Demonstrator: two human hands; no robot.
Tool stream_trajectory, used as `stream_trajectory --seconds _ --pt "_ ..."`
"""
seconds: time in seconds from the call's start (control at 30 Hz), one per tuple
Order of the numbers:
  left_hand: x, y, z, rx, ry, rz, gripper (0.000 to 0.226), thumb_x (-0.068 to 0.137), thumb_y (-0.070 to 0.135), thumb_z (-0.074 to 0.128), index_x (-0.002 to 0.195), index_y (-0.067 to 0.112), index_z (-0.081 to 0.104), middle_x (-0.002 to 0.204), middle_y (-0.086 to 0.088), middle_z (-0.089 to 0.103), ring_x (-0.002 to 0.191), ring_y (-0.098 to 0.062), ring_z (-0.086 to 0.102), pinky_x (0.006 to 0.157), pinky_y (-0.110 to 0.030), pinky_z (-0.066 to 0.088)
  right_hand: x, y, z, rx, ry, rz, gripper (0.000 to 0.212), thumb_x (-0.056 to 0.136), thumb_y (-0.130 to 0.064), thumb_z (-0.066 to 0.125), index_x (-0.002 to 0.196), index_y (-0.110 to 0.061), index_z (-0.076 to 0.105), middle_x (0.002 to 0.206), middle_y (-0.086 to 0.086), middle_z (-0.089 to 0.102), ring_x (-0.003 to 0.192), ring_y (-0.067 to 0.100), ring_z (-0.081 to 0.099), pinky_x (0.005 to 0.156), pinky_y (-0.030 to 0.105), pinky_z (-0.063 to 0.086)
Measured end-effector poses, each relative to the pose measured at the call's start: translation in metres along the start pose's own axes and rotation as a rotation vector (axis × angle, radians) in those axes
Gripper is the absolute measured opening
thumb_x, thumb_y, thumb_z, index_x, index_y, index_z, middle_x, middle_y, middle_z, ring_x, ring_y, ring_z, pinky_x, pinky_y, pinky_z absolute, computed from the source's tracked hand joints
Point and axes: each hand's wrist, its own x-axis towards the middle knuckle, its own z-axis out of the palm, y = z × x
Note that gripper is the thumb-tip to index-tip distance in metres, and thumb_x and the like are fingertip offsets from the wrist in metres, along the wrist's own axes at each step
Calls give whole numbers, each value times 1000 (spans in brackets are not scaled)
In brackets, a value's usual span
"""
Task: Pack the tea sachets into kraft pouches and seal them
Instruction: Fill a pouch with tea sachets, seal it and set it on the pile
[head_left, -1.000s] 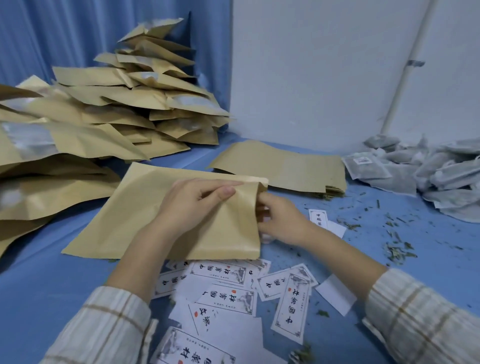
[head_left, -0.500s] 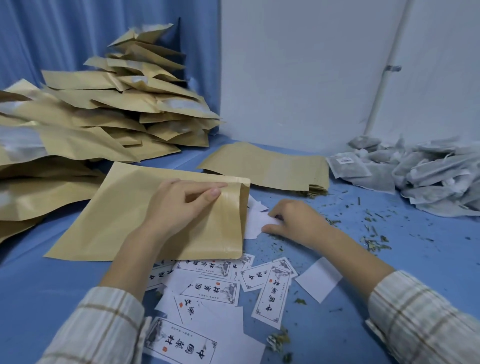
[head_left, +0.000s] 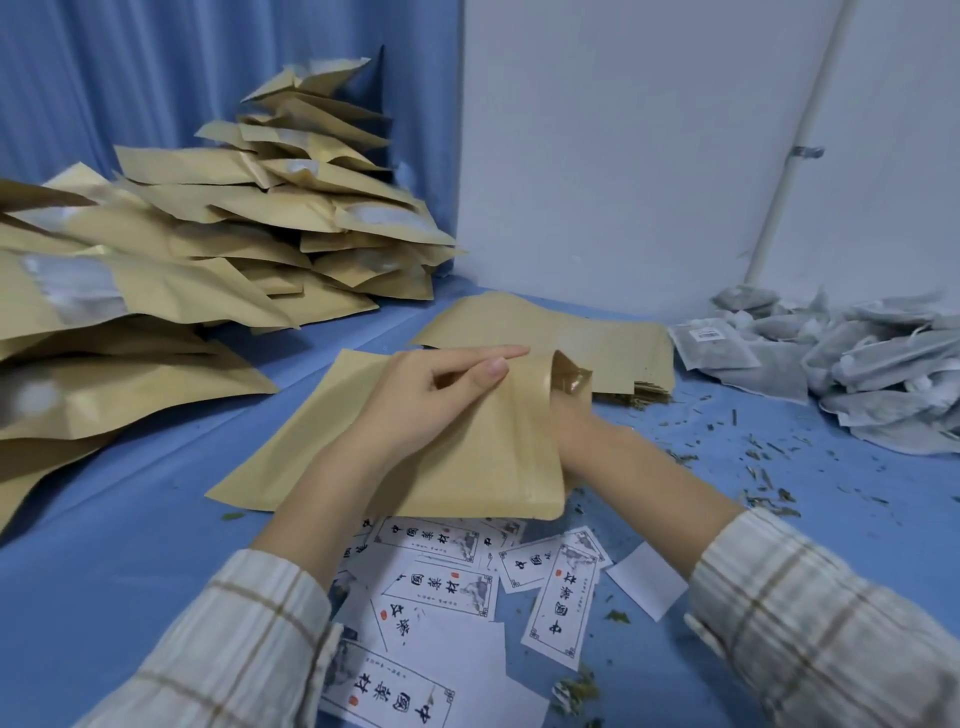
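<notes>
A flat kraft pouch (head_left: 457, 478) lies on the blue table in front of me, its mouth facing right. My left hand (head_left: 436, 395) pinches the upper lip of the mouth and lifts it, showing the shiny lining. My right hand (head_left: 587, 431) reaches into the mouth; its fingers are hidden inside, so whatever they hold cannot be seen. A heap of grey tea sachets (head_left: 872, 374) lies at the right, against the white wall.
A stack of flat empty pouches (head_left: 613, 338) lies just behind the open one. Filled pouches (head_left: 234, 234) are piled high at the left. Printed label cards (head_left: 441, 587) are scattered near me, and loose tea leaves (head_left: 769, 467) litter the table at the right.
My right hand left the white cards beside the pouch and slid into its mouth. My left hand raised the upper lip higher.
</notes>
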Motion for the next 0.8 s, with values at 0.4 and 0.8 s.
stream_trajectory --seconds 0.4,0.8 --pt "27 92 -43 156 -37 278 95 55 74 67 137 60 22 149 31 23 136 12 20 111 -18 22 -20 -45 -133 265 267 -223 19 97 -1 39 107 0 55 107 21 54 102 28 51 92 33 35" --pt "70 117 -36 -266 365 212 14 90 37 59 100 44 65 94 29 68 92 10 60 76 -6 42 -78 -56 -218 -8 303 -255 41 97 -34 41 60 -25 56 70 -11 57 75 7 51 66 23 36"
